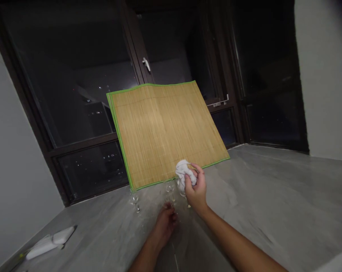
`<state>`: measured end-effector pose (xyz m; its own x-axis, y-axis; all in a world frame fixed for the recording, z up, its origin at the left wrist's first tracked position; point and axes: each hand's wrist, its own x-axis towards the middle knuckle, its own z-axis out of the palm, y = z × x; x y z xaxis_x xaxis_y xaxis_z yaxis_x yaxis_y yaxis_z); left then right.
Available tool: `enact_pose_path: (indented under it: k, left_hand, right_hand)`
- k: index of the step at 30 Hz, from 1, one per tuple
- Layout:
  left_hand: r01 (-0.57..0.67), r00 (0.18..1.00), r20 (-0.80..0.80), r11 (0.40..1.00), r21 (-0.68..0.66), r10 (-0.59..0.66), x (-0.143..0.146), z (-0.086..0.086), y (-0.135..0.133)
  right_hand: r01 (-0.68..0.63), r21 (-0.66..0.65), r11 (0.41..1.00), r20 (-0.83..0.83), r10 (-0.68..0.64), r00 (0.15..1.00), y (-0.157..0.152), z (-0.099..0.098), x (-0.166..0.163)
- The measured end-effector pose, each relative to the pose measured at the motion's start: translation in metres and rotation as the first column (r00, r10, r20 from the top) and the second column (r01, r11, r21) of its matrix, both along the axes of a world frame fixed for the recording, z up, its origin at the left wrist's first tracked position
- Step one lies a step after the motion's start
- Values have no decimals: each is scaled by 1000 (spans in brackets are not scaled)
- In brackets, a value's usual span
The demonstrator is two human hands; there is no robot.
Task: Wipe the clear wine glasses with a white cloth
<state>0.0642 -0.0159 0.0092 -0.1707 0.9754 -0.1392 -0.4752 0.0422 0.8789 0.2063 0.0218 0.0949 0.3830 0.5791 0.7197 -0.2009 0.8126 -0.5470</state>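
leaning mat (pixel 165 132) behind right hand (pixel 196 189) gripping cloth (pixel 184 173); glasses (pixel 135 199) near

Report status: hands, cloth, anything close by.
Right hand shut on white cloth. Left hand down at clear glasses, grip unclear. Bamboo mat leaning on window just behind.

Right hand (pixel 196 187) around white cloth (pixel 184 170) (a wad); bamboo mat (pixel 162 128) behind

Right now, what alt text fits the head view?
A right hand grips a crumpled white cloth above small clear glasses on a grey counter, the left hand by them. A green-edged bamboo mat leans against a dark window.
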Motion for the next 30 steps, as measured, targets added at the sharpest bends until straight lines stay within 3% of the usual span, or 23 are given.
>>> enact_pose_path:
  k: [8, 15, 23, 30]
  left_hand:
    - [-129, 991, 30, 991, 34, 128, 28, -4, 38]
    - [-142, 987, 87, 986, 83, 134, 35, -10, 42]
    - [-105, 991, 101, 977, 187, 88, 52, -11, 42]
    - [-139, 990, 0, 981, 138, 140, 37, -3, 40]
  right_hand:
    - [-20, -35, 999, -72, 17, 997, 5, 3, 2]
    - [47, -38, 998, -60, -49, 997, 1, 7, 5]
    - [9, -67, 998, -17, -11, 1000, -1, 4, 2]
    - [-7, -61, 998, -32, 5, 999, -2, 5, 2]
